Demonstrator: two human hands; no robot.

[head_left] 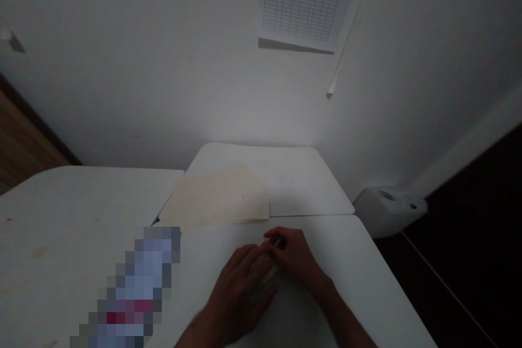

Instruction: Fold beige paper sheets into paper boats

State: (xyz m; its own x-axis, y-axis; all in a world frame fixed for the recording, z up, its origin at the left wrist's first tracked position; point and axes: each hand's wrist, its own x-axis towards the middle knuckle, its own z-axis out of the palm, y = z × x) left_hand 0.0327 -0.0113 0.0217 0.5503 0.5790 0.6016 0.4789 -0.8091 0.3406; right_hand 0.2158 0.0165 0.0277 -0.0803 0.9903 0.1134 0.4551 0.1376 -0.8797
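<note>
Both my hands rest together on a white table near its middle. My left hand lies flat with fingers stretched over a small white piece of paper. My right hand has its fingers curled and pinched on the far edge of that paper. The paper is mostly hidden under my hands. A stack of cream paper sheets lies just beyond my hands on the table.
A second white table adjoins at the left and a third behind. A pixelated patch covers something at the lower left. A white box-like device sits on the floor at the right. A printed chart hangs on the wall.
</note>
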